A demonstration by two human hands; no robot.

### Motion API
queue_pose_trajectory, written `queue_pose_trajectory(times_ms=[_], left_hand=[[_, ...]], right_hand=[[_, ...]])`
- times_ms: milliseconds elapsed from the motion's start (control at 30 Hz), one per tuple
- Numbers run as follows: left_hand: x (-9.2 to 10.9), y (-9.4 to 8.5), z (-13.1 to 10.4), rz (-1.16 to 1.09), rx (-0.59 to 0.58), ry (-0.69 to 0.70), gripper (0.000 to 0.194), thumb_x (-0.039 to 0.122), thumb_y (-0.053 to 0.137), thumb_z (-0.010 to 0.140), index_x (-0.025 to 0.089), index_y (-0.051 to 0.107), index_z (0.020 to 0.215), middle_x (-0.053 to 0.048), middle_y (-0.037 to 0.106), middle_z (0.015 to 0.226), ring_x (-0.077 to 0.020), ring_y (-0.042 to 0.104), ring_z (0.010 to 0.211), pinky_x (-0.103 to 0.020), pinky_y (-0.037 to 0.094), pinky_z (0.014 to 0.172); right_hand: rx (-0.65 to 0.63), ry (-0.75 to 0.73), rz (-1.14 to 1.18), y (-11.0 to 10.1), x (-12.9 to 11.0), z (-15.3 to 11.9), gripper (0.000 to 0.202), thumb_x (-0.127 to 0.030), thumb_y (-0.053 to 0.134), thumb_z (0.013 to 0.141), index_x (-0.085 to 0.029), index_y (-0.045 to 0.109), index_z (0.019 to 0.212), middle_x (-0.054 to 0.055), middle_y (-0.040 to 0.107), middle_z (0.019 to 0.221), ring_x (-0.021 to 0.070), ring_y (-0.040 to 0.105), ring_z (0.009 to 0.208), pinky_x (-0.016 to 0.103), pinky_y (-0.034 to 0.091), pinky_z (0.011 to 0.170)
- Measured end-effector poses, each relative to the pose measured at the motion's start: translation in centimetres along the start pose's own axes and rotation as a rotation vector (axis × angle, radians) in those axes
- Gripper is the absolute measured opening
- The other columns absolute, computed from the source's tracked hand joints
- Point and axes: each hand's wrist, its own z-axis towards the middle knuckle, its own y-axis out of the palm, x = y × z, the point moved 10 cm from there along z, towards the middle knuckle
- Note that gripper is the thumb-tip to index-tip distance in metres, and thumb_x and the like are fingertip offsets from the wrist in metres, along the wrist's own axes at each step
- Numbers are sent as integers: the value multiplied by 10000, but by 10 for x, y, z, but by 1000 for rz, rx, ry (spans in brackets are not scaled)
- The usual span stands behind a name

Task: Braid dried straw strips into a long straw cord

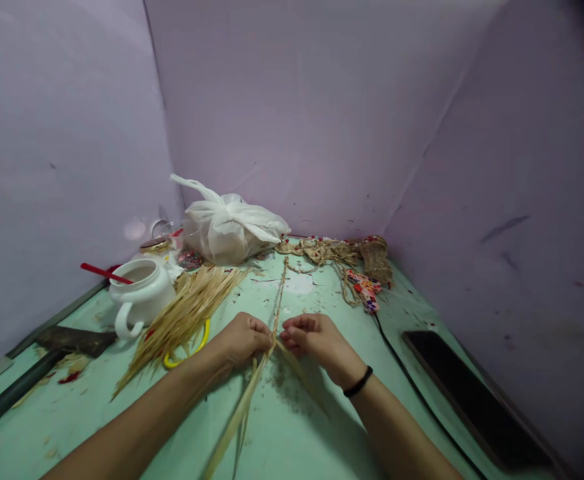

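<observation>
A thin braided cord (281, 293) of straw-coloured fibre runs from the back of the green table toward me. My left hand (249, 338) is closed on the cord's near end, thumb and fingers pinched together. Loose flat strands (239, 417) fan out from that end toward the table's front, and one strand (302, 377) slants off to the right. Just right of the cord is my right hand (312, 337), its fingers curled; whether they pinch a strand is too blurred to tell. A black band circles the right wrist.
On the left are a straw bundle (192, 310) over yellow-handled scissors (203, 337), a white pot (145, 293) and a hammer-like tool (77, 340). Behind sit a white bag (235, 227) and braided coils (322, 251). Rightward lie a patterned glue gun (366, 287), its cable (407, 370) and a dark slab (472, 393).
</observation>
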Motion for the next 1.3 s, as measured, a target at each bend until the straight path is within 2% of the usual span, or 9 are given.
queue_pose_trajectory(times_ms=[133,267,500,733,933,1067,1167,1233,1300], left_hand=[[0,2,3,-15,-20,41,76,195,485,487,134,469,443,63,337,330,-26,216,327,-191,132,375],[-1,-2,8,111,-12,112,102,205,477,508,136,462,435,69,298,338,-31,214,343,-197,139,383],[4,-1,5,265,-87,163,148,218,470,559,125,502,449,29,398,371,-46,264,352,-201,189,399],[8,-9,-3,497,94,134,168,206,456,580,126,509,443,16,399,380,-73,333,391,-210,219,426],[29,8,-36,950,297,240,252,239,387,692,147,598,590,-58,557,562,-139,485,528,-236,258,488],[28,16,-43,1087,329,230,300,242,350,739,142,633,736,-115,614,702,-192,554,635,-259,314,540],[29,12,-36,990,211,262,266,280,412,711,128,621,647,-81,596,620,-161,539,578,-232,312,505],[26,-1,-28,787,137,220,287,329,445,690,114,591,570,-43,554,525,-115,493,475,-206,288,446],[20,-22,-20,485,178,116,292,346,437,693,107,601,662,-20,567,552,-71,436,381,-188,264,385]], right_hand=[[-138,111,98,30,13,-5,97,-171,519,614,-141,478,531,-42,451,395,52,383,353,182,299,394],[-13,89,18,20,18,-3,117,-152,544,583,-141,461,501,-88,328,333,14,218,296,184,140,345],[6,148,171,17,30,0,50,-169,543,553,-140,503,546,-86,346,350,18,210,277,197,88,312],[12,132,183,19,31,0,43,-161,547,557,-123,527,557,-53,455,397,14,239,281,193,100,308],[-30,167,247,22,31,-4,81,-175,584,557,-129,535,603,-79,403,366,10,201,273,195,70,309],[-68,175,249,24,32,-4,100,-195,598,568,-125,538,607,-82,382,362,10,205,279,192,66,314],[-86,157,230,25,32,-3,90,-161,603,542,-123,541,595,-77,395,357,12,222,276,193,71,316],[-117,144,222,27,29,-4,90,-156,605,529,-115,554,592,-60,444,385,9,223,274,198,66,317],[-156,134,233,29,26,-5,105,-173,614,526,-105,569,592,-47,478,409,4,220,277,200,66,320]])
